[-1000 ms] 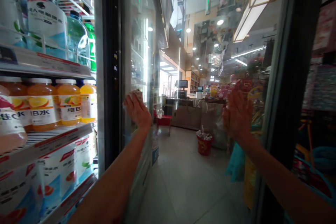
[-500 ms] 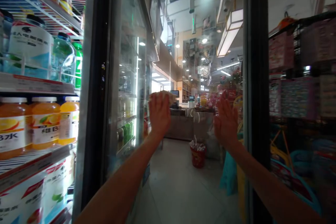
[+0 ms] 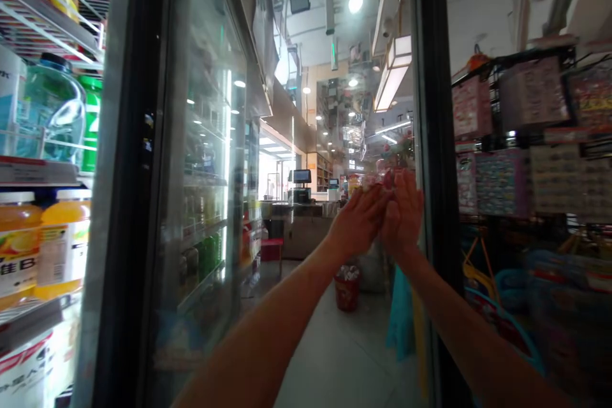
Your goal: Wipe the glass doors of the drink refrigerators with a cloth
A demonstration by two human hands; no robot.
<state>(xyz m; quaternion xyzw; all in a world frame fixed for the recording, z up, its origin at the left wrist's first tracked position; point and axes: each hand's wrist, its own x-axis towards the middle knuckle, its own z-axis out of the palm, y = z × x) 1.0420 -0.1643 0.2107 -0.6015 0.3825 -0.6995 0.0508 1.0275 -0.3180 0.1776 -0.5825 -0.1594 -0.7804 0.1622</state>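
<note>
Both of my hands are up against the glass of a cooler door, whose dark frame (image 3: 433, 140) runs upright just right of them. My left hand (image 3: 358, 220) lies over a cloth pressed to the glass; most of the cloth is hidden under the fingers. Right beside it, my right hand (image 3: 404, 217) rests on the pane with fingers stretched upward and the thumb close to the left fingertips. It has nothing visible in it. Whether the two hands touch, I cannot tell.
On the left, lit cooler shelves hold orange drink bottles (image 3: 62, 242) and a large blue-green bottle (image 3: 50, 108). Through the glass appear a red bucket (image 3: 347, 293), a turquoise stool (image 3: 399, 319), a counter monitor (image 3: 301, 176) and hanging packets (image 3: 502, 182) at right.
My left hand has slid right across the glass with the cloth, up to my right hand. The right hand stays near the door frame. The view has turned somewhat to the right.
</note>
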